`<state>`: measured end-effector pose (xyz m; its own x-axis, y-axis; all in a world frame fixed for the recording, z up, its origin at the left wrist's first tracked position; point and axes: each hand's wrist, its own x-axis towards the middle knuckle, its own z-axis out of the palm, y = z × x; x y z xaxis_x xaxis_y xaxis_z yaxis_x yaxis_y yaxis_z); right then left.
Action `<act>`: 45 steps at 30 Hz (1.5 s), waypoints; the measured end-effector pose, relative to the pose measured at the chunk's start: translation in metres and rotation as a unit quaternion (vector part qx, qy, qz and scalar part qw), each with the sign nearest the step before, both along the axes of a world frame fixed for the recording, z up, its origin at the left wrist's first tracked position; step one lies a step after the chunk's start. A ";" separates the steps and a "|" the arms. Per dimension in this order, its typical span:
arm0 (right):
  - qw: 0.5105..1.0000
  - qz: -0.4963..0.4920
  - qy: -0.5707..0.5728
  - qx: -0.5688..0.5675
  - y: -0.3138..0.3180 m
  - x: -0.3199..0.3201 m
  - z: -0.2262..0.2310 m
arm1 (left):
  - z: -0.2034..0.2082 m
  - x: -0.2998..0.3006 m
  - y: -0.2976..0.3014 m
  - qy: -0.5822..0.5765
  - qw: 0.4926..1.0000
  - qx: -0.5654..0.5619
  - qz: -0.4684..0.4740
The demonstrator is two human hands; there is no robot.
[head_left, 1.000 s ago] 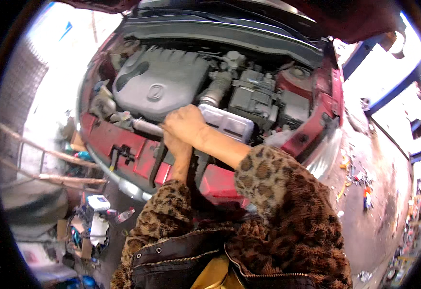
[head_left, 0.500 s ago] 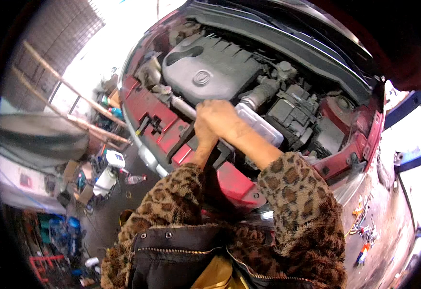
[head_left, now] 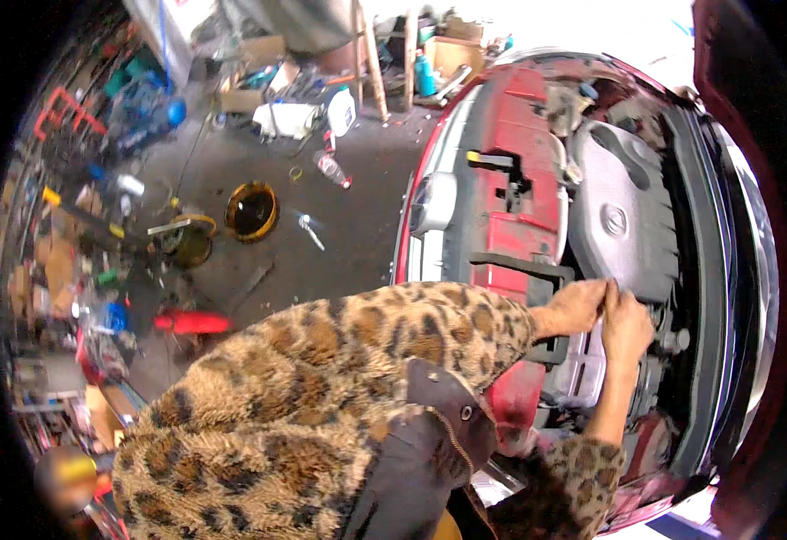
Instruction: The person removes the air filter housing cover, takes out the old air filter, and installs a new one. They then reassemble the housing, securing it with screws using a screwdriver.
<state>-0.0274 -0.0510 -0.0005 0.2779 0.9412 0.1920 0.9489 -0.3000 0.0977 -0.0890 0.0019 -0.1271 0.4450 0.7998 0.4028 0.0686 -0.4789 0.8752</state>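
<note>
My left hand (head_left: 575, 308) and my right hand (head_left: 627, 326) meet over the open engine bay of a red car, at the near edge of the grey engine cover (head_left: 621, 216). The fingers of both are closed and pressed together. Whatever they hold, if anything, is hidden by the fingers. Beneath and beside them lies a pale translucent plastic box (head_left: 580, 371). A black bracket-like duct (head_left: 524, 263) on the red front panel (head_left: 512, 117) runs close to my left wrist. Leopard-print sleeves cover both forearms.
On the dark floor to the left are a round pan of dark liquid (head_left: 252, 212), a plastic bottle (head_left: 331, 168), a white jug (head_left: 340, 110), a wrench-like metal tool (head_left: 310, 231) and a red object (head_left: 193, 321). Cardboard boxes (head_left: 454, 61) stand behind. The raised hood edge (head_left: 753, 270) is at the right.
My view has swung left, so the car now appears at the right and more floor shows. My hands remain together over the engine bay, fingers still closed.
</note>
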 end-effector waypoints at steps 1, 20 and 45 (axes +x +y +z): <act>0.999 0.000 -0.010 -0.034 -0.005 -0.005 0.015 | -0.003 0.005 -0.001 -0.030 0.999 0.010 0.006; 0.989 -0.118 0.027 -0.089 0.008 -0.031 0.015 | -0.017 0.007 0.006 -0.051 0.996 0.018 -0.067; 0.995 0.078 0.012 0.061 -0.001 0.006 -0.005 | -0.002 -0.001 0.007 0.015 0.999 0.026 0.018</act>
